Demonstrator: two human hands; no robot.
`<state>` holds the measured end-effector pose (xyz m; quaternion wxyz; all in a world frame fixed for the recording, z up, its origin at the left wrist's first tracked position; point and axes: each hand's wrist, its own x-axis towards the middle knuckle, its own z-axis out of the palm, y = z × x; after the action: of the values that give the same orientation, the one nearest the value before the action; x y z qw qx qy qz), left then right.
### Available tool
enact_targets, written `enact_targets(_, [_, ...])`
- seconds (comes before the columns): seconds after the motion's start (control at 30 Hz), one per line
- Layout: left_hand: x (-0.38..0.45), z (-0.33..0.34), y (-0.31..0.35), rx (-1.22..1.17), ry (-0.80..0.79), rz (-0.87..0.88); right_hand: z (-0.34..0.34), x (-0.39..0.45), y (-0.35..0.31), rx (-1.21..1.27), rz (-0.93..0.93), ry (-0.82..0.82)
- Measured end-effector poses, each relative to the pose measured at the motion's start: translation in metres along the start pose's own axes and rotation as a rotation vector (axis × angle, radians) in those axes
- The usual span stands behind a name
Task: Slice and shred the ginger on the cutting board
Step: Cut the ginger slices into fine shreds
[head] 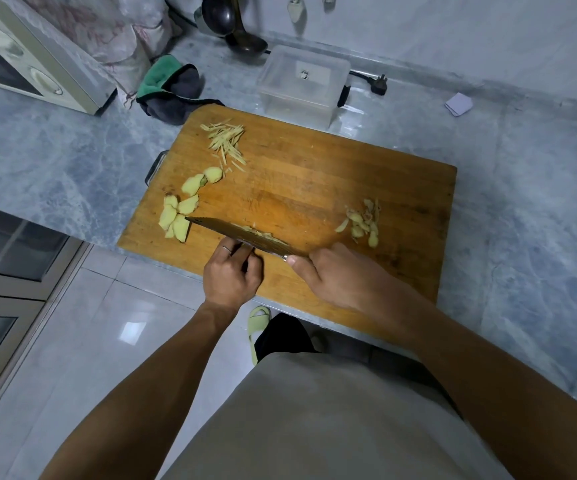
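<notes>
A wooden cutting board (314, 174) lies on the grey marble counter. Thin ginger shreds (226, 138) lie near its far left corner. Flat ginger slices (179, 211) are spread along its left side. A small heap of ginger peel (363, 221) sits at the right. My right hand (335, 275) grips the handle of a cleaver (242, 233), whose blade lies tilted over the board's near edge with ginger bits stuck to it. My left hand (231, 275) has its fingers curled against the blade's near side; what they hold is hidden.
A clear plastic box (301, 81) stands just behind the board. A green and grey cloth (171, 86) lies at the back left beside an oven (20, 53). A ladle (242, 39) and a plug (377, 83) are by the wall. The counter edge runs under my hands.
</notes>
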<state>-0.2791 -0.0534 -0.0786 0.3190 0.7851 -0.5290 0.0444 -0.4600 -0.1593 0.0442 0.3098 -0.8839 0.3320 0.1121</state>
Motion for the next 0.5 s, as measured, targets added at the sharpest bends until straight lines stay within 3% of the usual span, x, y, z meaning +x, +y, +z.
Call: enact_targets(0.5, [0.001,-0.004,0.002,0.0,0.001,-0.018,0.015,0.005,0.002,0.038,-0.02,0.061])
